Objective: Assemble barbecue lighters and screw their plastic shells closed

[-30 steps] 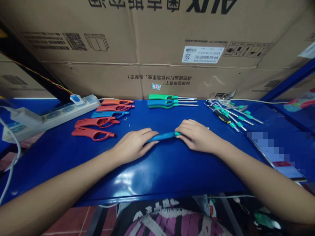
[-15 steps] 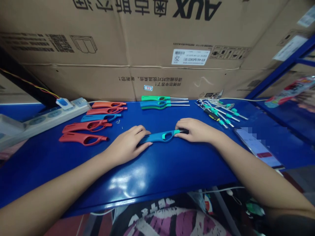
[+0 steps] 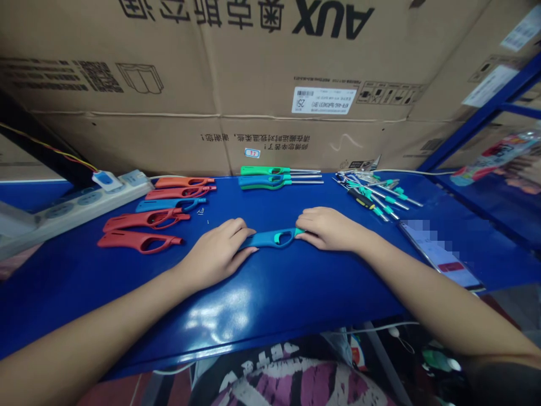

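Observation:
A blue stick lighter [image 3: 264, 239] with a teal trigger lies level between my hands, just over the blue table. My left hand [image 3: 223, 242] grips its handle end between thumb and fingers. At the other end, my right hand [image 3: 329, 230] closes around the teal nozzle part, so its tip is hidden. Further back lie a green lighter [image 3: 262, 170] and a blue lighter [image 3: 264, 180] with metal tubes. To the left is a column of red lighter bodies [image 3: 127, 239], with a blue body [image 3: 169, 204] and an orange one [image 3: 183, 182] among them.
A pile of metal lighter tubes with teal parts [image 3: 389, 198] lies at the right, with a yellow-black screwdriver [image 3: 361, 198]. A phone [image 3: 439, 256] rests near my right forearm. The power strip [image 3: 91, 197] runs along the left. A large cardboard box [image 3: 253, 73] walls the back.
My right hand has shifted slightly left along the lighter and now covers the black piece that showed at its nozzle end. The whole view has also shifted a little.

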Available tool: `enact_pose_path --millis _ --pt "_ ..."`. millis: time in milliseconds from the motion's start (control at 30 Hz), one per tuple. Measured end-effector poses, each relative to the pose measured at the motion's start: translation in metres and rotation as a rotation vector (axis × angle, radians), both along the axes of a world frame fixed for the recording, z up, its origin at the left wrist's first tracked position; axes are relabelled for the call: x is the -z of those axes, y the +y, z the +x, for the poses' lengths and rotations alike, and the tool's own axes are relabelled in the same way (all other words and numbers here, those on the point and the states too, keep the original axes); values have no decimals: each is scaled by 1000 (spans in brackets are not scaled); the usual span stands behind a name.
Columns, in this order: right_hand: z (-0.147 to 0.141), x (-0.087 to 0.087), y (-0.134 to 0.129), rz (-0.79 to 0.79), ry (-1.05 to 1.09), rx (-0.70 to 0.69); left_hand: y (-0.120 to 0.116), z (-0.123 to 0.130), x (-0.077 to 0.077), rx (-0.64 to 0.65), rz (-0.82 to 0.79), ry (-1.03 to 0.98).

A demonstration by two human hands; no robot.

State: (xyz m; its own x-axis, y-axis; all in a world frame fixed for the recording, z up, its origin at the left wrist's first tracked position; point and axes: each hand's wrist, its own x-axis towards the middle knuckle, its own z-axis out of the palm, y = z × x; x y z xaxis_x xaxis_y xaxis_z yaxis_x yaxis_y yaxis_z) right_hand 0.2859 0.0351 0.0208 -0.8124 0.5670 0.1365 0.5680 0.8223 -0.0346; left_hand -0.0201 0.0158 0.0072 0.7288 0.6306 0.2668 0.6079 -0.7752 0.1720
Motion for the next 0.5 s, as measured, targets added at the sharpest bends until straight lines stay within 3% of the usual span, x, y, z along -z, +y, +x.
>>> enact_pose_path --millis 233,500 --pt "2 -4 3 -220 86 115 1 -1 -4 -25 14 -13" --pt "3 -11 0 -213 148 212 4 -2 -7 -66 -50 -51"
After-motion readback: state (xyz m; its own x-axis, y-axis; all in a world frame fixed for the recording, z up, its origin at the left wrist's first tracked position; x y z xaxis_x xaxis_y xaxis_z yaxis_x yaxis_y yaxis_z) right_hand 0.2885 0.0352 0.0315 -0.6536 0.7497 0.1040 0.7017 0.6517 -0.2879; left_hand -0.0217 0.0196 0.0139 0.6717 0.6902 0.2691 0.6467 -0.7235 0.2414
